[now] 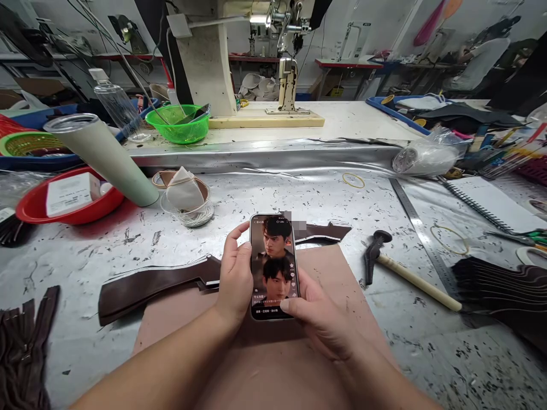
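A smartphone (273, 267) is held upright between both hands, its lit screen showing a video with two people. My left hand (236, 273) is closed around its left edge, thumb along the side. My right hand (320, 310) grips the lower right side, with the thumb over the bottom of the screen. Beneath the hands lies a pinkish-brown sheet (256, 364). Dark brown leather pieces (158, 290) rest partly on that sheet and run behind the phone; their middle is hidden.
A hammer (410, 279) and a steel ruler (421, 233) lie right, beside stacked dark strips (499, 290). Zippers (25, 347) lie at left. A tumbler (106, 159), red basin (113, 199) and thread coil (194, 213) stand behind. A sewing machine (209, 62) rises at the back.
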Demonstrator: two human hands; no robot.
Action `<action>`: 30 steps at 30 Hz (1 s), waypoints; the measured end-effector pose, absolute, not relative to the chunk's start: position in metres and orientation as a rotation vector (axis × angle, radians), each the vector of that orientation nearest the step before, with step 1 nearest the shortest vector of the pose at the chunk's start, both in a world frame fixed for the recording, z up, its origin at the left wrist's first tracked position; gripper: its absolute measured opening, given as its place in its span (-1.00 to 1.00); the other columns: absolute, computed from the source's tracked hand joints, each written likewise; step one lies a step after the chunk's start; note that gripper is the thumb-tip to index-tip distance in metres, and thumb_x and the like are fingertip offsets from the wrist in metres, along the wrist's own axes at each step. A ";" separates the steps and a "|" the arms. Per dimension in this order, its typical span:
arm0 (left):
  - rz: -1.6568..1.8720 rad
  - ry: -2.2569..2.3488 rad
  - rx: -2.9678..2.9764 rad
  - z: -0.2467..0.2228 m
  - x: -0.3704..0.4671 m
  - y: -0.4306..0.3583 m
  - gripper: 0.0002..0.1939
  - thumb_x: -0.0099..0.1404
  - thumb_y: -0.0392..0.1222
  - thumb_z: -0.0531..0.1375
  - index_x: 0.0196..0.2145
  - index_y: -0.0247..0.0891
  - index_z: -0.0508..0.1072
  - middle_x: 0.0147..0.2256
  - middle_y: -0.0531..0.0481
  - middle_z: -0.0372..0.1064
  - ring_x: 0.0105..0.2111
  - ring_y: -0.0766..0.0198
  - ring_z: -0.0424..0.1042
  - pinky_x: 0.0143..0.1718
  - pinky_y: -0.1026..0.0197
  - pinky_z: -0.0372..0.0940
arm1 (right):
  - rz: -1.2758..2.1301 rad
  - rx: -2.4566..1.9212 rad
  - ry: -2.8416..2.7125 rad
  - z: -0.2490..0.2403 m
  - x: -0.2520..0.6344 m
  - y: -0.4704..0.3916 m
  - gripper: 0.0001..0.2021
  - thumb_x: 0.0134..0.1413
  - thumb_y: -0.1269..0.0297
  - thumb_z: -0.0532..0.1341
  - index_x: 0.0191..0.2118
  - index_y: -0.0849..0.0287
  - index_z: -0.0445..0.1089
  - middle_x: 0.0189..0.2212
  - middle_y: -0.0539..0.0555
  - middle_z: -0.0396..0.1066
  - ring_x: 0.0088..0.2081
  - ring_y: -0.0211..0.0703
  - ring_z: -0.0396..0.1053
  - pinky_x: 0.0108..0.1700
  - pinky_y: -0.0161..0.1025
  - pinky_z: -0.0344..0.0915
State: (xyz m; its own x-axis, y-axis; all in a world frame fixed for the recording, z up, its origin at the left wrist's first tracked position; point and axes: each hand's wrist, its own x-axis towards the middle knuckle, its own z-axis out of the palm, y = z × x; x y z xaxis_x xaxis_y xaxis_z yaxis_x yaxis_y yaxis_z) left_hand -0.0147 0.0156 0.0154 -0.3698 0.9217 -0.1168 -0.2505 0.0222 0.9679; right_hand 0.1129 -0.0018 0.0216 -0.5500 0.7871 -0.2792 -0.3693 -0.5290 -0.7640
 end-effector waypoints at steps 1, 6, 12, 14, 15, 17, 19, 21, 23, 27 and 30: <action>1.535 1.331 0.763 0.015 -0.015 0.016 -0.65 0.23 -0.16 0.05 -0.01 -0.11 0.25 -0.26 0.05 0.44 -0.38 0.30 0.43 -0.29 0.23 0.31 | 2.105 -0.816 -0.859 0.021 0.113 -0.002 -0.45 -0.27 0.47 0.21 -0.01 0.10 0.29 -0.11 0.03 0.44 -0.05 -0.04 0.32 0.00 -0.13 0.17; 1.528 1.360 0.784 0.014 -0.016 0.015 -0.63 0.23 -0.14 0.04 0.01 -0.12 0.25 -0.20 0.02 0.43 -0.31 0.28 0.43 -0.25 0.22 0.31 | 2.126 -0.860 -0.760 0.017 0.114 -0.002 -0.37 -0.37 0.55 0.07 -0.01 0.09 0.30 -0.16 -0.01 0.45 -0.07 -0.06 0.31 -0.08 -0.19 0.20; 1.534 1.330 0.754 0.018 -0.014 0.013 -0.65 0.24 -0.15 0.05 -0.01 -0.12 0.25 -0.33 0.06 0.43 -0.41 0.30 0.42 -0.36 0.27 0.31 | 2.106 -0.915 -0.718 0.019 0.115 -0.002 -0.44 -0.37 0.53 0.07 -0.09 0.11 0.38 -0.35 -0.05 0.47 -0.31 -0.17 0.32 -0.27 -0.30 0.20; 1.531 1.305 0.741 0.018 -0.014 0.014 -0.64 0.23 -0.15 0.06 0.00 -0.12 0.23 -0.38 0.08 0.42 -0.46 0.31 0.41 -0.40 0.27 0.31 | 2.109 -0.920 -0.730 0.019 0.114 -0.002 -0.44 -0.32 0.53 0.10 -0.05 0.10 0.36 -0.30 -0.05 0.47 -0.28 -0.16 0.33 -0.22 -0.28 0.21; 1.529 1.297 0.735 0.018 -0.014 0.014 -0.64 0.23 -0.15 0.06 0.01 -0.12 0.23 -0.40 0.08 0.41 -0.47 0.31 0.40 -0.41 0.27 0.31 | 2.108 -0.919 -0.732 0.018 0.114 -0.002 -0.45 -0.28 0.52 0.12 -0.03 0.09 0.35 -0.27 -0.04 0.48 -0.24 -0.15 0.34 -0.18 -0.26 0.21; 1.529 1.290 0.729 0.016 -0.014 0.014 -0.63 0.23 -0.15 0.06 0.01 -0.11 0.22 -0.38 0.07 0.41 -0.45 0.30 0.41 -0.38 0.25 0.32 | 2.099 -0.907 -0.715 0.016 0.113 -0.002 -0.52 -0.15 0.46 0.15 0.00 0.09 0.34 -0.18 -0.01 0.47 -0.13 -0.11 0.34 -0.07 -0.20 0.20; 1.528 1.297 0.735 0.015 -0.015 0.014 -0.64 0.23 -0.14 0.06 0.01 -0.10 0.24 -0.33 0.06 0.42 -0.39 0.30 0.42 -0.30 0.22 0.33 | 2.094 -0.866 -0.677 0.015 0.112 -0.002 -0.61 0.01 0.33 0.16 0.02 0.06 0.32 -0.10 0.01 0.45 -0.05 -0.10 0.33 0.04 -0.14 0.14; 1.529 1.301 0.742 0.014 -0.015 0.014 -0.65 0.24 -0.14 0.06 0.00 -0.09 0.24 -0.28 0.05 0.42 -0.34 0.29 0.43 -0.23 0.20 0.33 | 2.095 -0.820 -0.649 0.014 0.112 -0.003 -0.64 0.10 0.22 0.14 0.05 0.03 0.30 -0.06 0.01 0.43 -0.01 -0.10 0.32 0.11 -0.12 0.10; 1.527 1.304 0.743 0.015 -0.015 0.014 -0.65 0.24 -0.14 0.06 0.00 -0.09 0.25 -0.28 0.04 0.42 -0.32 0.28 0.43 -0.24 0.21 0.33 | 2.095 -0.798 -0.655 0.015 0.112 -0.003 -0.64 0.11 0.20 0.14 0.05 0.03 0.30 -0.05 0.02 0.42 -0.01 -0.10 0.32 0.11 -0.11 0.11; 1.516 1.310 0.723 0.018 -0.014 0.013 -0.64 0.23 -0.15 0.06 0.00 -0.11 0.25 -0.36 0.05 0.42 -0.44 0.29 0.41 -0.42 0.27 0.32 | 2.092 -0.833 -0.694 0.016 0.113 -0.002 -0.63 0.05 0.25 0.16 0.02 0.09 0.32 -0.10 0.05 0.44 -0.04 -0.05 0.33 0.05 -0.09 0.18; 1.500 1.339 0.713 0.021 -0.014 0.013 -0.64 0.22 -0.16 0.07 0.00 -0.12 0.26 -0.47 0.09 0.38 -0.63 0.38 0.29 -0.61 0.35 0.21 | 2.075 -0.904 -0.736 0.016 0.114 -0.002 -0.60 -0.06 0.38 0.16 -0.02 0.12 0.34 -0.16 0.03 0.46 -0.05 -0.04 0.33 0.03 -0.11 0.19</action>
